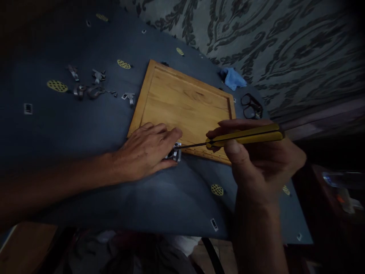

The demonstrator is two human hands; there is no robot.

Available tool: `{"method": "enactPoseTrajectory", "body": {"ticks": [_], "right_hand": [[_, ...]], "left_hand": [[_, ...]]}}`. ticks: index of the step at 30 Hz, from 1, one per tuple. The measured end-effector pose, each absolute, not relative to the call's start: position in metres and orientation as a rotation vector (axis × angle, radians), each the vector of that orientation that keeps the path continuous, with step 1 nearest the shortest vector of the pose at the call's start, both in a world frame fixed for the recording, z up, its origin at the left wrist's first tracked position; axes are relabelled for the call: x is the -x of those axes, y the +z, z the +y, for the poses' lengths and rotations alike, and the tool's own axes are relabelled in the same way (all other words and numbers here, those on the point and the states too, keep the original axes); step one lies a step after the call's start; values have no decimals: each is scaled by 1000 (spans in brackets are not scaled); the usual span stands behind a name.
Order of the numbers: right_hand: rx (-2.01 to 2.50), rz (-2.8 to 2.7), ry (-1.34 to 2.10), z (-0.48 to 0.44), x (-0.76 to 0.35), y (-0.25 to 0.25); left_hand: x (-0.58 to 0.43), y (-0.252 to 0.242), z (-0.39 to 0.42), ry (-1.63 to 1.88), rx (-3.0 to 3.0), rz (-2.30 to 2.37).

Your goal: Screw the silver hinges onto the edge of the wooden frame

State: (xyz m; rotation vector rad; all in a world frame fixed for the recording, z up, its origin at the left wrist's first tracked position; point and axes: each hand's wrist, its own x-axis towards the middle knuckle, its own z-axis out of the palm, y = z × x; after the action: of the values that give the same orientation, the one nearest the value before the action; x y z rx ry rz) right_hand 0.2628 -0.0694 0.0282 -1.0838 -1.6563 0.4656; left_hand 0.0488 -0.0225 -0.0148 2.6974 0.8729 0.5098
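Note:
A wooden cabinet door panel (185,101) with a raised frame lies flat on the dark table. My left hand (148,150) rests over its near left edge, fingers closed around a metal hinge (177,153) at that edge. Part of the hinge is hidden under the fingers. My right hand (256,163) grips a screwdriver (245,137) by its yellow and black handle. The thin shaft points left, and its tip meets the hinge beside my left thumb. A row of small holes runs along the panel's near edge, right of the hinge.
Several loose metal hinge parts (88,91) and small screws (114,93) lie left of the panel. Eyeglasses (251,106) and a blue cloth (233,78) sit at the far right. Patterned wall (256,45) borders the table's (91,198) far side.

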Motion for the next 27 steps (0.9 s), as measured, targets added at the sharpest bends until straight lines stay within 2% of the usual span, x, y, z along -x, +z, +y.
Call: {"method": "enactPoseTrajectory", "body": {"ticks": [11, 21, 27], "right_hand": [[1062, -1733, 524, -71, -270, 33], [1140, -1594, 339, -67, -255, 22], [1132, -1663, 475, -68, -262, 27]], "left_hand": [[-50, -10, -22, 461, -2686, 869], [-49, -13, -22, 501, -2701, 864], [-49, -12, -23, 478, -2704, 870]]}}
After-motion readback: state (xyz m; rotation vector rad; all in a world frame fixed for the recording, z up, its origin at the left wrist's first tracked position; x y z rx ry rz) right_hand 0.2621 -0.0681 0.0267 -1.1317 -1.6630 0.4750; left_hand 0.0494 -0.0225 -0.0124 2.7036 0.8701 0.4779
